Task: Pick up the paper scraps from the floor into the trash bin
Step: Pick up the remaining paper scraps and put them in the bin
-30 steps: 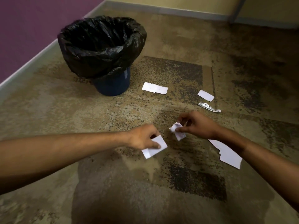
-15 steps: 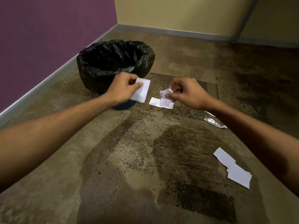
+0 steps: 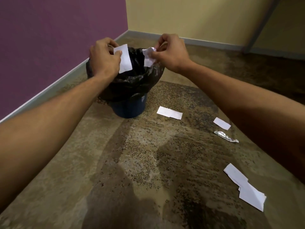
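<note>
Both hands are now hovering over the bin [image 3: 130, 90], top center: left hand [image 3: 104, 57] pinching a flat scrap [image 3: 124, 61], right hand [image 3: 170, 52] pinching a crumpled scrap [image 3: 148, 57]. Drop's looking imminent; more paper [image 3: 169, 112] is lying lower right.

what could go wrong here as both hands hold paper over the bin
1. The left hand holds its flat scrap near the bin's left rim; released there, it might flutter out onto the floor.
2. The right hand pinches a crumpled scrap by an edge, so it may slip early.
3. The loose black liner sags inward; a scrap could catch on its folds.
</note>
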Demonstrator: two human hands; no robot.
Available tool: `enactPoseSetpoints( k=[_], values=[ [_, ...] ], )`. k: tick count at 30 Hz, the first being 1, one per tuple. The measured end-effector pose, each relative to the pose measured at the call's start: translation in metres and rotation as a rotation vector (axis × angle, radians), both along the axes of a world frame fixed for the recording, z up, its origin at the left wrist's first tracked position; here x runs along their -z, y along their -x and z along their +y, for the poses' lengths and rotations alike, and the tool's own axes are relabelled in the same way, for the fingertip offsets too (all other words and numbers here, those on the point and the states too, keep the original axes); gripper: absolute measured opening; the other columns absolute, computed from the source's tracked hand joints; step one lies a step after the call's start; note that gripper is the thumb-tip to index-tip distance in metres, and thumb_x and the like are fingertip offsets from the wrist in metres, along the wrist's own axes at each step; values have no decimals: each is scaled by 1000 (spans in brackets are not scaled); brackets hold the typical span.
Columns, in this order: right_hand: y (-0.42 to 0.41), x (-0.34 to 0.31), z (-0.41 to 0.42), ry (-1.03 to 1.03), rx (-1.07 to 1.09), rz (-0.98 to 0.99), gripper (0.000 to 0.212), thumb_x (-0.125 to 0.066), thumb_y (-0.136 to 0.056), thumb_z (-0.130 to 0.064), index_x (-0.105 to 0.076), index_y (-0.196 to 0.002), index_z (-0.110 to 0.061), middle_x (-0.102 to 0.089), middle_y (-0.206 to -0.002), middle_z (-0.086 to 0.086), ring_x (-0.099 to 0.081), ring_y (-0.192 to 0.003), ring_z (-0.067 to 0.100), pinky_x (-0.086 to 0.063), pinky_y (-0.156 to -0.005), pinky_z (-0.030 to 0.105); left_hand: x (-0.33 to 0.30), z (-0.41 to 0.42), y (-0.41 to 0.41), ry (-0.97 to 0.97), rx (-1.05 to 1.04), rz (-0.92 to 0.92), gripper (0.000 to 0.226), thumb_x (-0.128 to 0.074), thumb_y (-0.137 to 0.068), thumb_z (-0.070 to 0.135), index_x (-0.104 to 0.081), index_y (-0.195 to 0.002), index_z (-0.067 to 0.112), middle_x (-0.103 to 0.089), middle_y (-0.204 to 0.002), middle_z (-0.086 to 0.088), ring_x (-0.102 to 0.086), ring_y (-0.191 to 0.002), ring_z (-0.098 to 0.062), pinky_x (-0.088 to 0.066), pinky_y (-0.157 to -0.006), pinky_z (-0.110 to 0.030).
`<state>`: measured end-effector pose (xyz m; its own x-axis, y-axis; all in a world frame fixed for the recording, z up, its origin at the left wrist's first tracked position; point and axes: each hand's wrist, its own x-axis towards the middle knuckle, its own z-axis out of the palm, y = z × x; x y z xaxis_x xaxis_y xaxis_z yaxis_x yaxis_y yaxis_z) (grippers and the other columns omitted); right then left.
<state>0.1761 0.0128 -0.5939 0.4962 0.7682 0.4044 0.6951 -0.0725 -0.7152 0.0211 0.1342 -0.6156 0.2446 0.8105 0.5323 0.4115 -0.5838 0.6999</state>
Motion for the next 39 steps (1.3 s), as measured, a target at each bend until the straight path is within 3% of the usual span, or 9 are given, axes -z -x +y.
enactPoseSetpoints(
  k=[5, 9, 12, 17, 19, 25, 29, 35, 39],
  values=[
    [-1, 14, 28, 15, 43, 7, 18, -76, -83, -18, -60, -86, -9, -70, -77, 3, -63, -56, -5, -47, -52, 10, 11, 8, -2, 30, -46, 8, 13, -70, -85, 21, -64, -94, 16, -67, -90, 2, -64, -86, -16, -57, -78, -36],
    [-3, 28, 39, 158, 15, -5, 31, -73, -85, -30, -65, -106, -8, -71, -102, 6, -67, -94, 17, -56, -81, 30, 25, 9, -2, 73, 11, 72, 31, -76, -77, 35, -62, -99, 18, -69, -91, 2, -66, -85, -16, -56, -80, -38],
    [-3, 35, 35, 194, -37, 3, 36, -66, -89, -32, -63, -118, -11, -70, -110, 5, -65, -101, 17, -54, -90, 32, 37, 6, 0, 65, 13, 127, 51, -74, -73, 52, -60, -111, 21, -69, -100, 7, -66, -91, -12, -55, -83, -37],
    [-14, 46, 13, 126, -32, -14, 24, -62, -92, -24, -66, -111, -10, -69, -101, 1, -66, -95, 16, -54, -83, 26, 46, -4, -1, -160, 9, 224, 47, -61, -84, 51, -55, -119, 19, -60, -121, 0, -55, -112, -17, -45, -88, -35],
    [-22, 54, -2, 146, -25, -41, 20, -61, -92, -24, -67, -107, -11, -69, -98, 0, -66, -94, 15, -53, -82, 23, 47, -12, -5, -278, 49, 253, 44, -59, -86, 45, -55, -119, 16, -56, -120, -4, -51, -111, -20, -42, -88, -34],
    [-45, 86, -59, 291, -9, -165, 20, -63, -91, -28, -68, -105, -15, -68, -99, -5, -64, -89, 10, -56, -86, 34, 67, -41, -33, -462, 241, 331, 41, -58, -87, 38, -55, -119, 12, -57, -114, -8, -52, -104, -22, -42, -86, -33],
    [-62, 108, -93, 382, 30, -203, 19, -63, -88, -32, -69, -101, -20, -71, -98, -5, -66, -89, 13, -57, -84, 41, 96, -60, -56, -428, 377, 383, 37, -59, -88, 35, -57, -116, 11, -60, -106, -6, -55, -97, -20, -40, -83, -32],
    [-91, 149, -134, 510, 107, -192, 29, -56, -82, -44, -67, -101, -25, -73, -96, -3, -68, -87, 18, -58, -77, 44, 146, -79, -86, -380, 578, 607, 45, -62, -87, 31, -55, -125, 8, -61, -119, -10, -57, -108, -28, -42, -89, -39],
    [-111, 173, -167, 576, 134, -239, 23, -66, -86, -32, -68, -102, -16, -74, -96, 6, -69, -85, 24, -56, -76, 39, 173, -82, -104, -276, 601, 742, 48, -60, -88, 34, -51, -129, 12, -58, -126, -8, -53, -115, -26, -41, -93, -40]
  ],
)
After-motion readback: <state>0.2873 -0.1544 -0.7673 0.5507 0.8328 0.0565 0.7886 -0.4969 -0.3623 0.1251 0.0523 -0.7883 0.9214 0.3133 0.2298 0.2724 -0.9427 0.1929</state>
